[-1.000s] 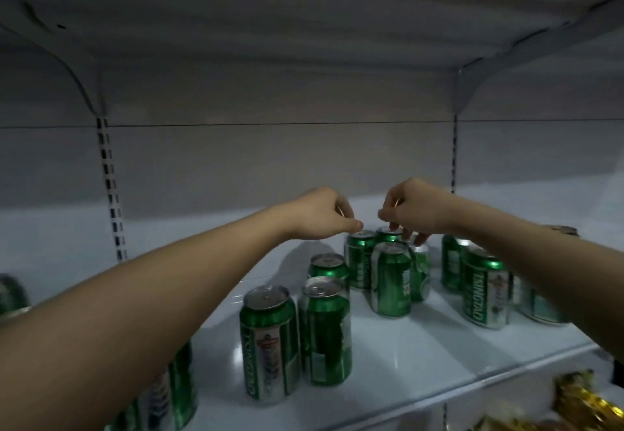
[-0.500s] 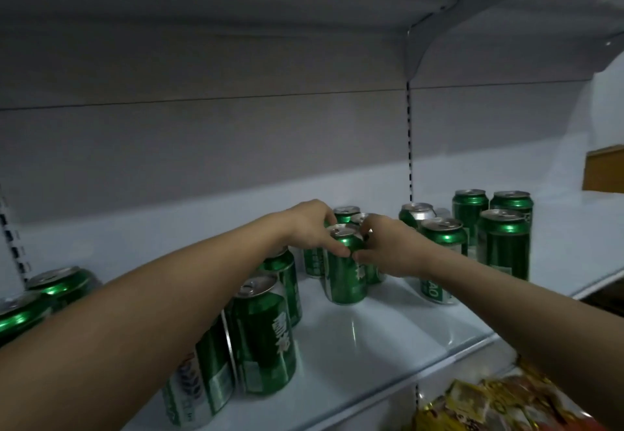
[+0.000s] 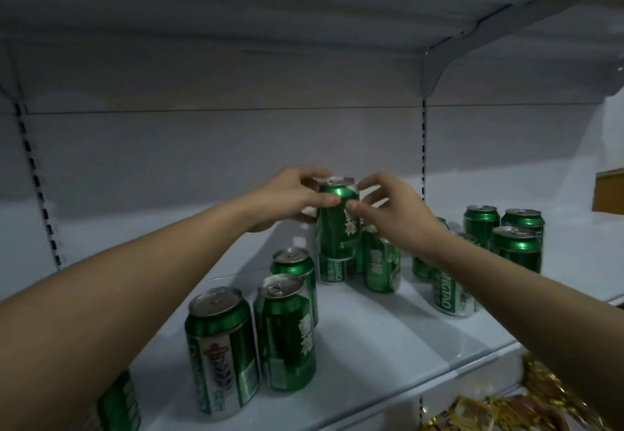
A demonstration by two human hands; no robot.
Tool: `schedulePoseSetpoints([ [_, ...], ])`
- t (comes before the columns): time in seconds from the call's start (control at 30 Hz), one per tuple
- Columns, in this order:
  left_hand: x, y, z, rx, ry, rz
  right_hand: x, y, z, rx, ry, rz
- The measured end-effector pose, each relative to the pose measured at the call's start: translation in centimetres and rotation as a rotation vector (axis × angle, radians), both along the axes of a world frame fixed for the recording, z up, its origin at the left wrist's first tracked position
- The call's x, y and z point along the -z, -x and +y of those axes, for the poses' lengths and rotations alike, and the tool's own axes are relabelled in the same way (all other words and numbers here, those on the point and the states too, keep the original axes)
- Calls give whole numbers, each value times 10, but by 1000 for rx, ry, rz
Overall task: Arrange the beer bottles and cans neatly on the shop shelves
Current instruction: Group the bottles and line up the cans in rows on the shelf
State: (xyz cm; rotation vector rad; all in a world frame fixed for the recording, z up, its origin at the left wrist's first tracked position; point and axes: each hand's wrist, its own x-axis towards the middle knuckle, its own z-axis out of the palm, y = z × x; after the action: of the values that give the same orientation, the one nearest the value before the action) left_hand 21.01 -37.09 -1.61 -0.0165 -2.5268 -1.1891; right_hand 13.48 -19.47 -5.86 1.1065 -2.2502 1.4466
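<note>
A green beer can (image 3: 337,218) is held up above another can (image 3: 332,270) in the middle of the white shelf (image 3: 388,339). My left hand (image 3: 290,196) grips its upper part from the left, thumb across the front. My right hand (image 3: 395,209) pinches it from the right with thumb and fingers. Beside it stands a green can (image 3: 381,263). Two cans (image 3: 221,349) (image 3: 287,332) stand near the front edge, one more (image 3: 293,262) behind them. Several cans (image 3: 516,245) stand at the right.
The upper shelf (image 3: 304,8) hangs low over the cans, with a bracket (image 3: 435,69) at the right. Slotted uprights (image 3: 37,187) run down the back panel. Gold snack packets (image 3: 499,413) lie on the lower shelf. Another green can (image 3: 118,403) shows under my left forearm.
Both hands have lifted one green can off the shelf, so it now sits higher than the cans around it. The camera has shifted back a little to the left.
</note>
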Motion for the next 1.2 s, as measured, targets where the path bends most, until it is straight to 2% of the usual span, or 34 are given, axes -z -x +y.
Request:
schedulePoseSetpoints([
  [0.17,-21,-48,-32,26,-150,128,-40,-27,-17,-183,115,-131],
  [0.4,-40,-135,-78,-65,-186,175,-69,-84,-82,-431,-81,-152],
  [0.7,-49,-265,-161,-249,-236,191,-77,-188,-198,-700,-61,-145],
  [0.87,-49,-323,-201,-349,-99,130,-71,-237,-267,-767,-44,-151],
  [1.0,-33,-341,-238,-563,68,125,-60,-261,-315,-740,-75,-125],
  [1.1,-16,-340,-268,-675,117,106,-51,-270,-342,-706,-145,-108],
  [1.2,1,-336,-292,-739,252,-30,-37,-273,-368,-663,-273,-123],
])
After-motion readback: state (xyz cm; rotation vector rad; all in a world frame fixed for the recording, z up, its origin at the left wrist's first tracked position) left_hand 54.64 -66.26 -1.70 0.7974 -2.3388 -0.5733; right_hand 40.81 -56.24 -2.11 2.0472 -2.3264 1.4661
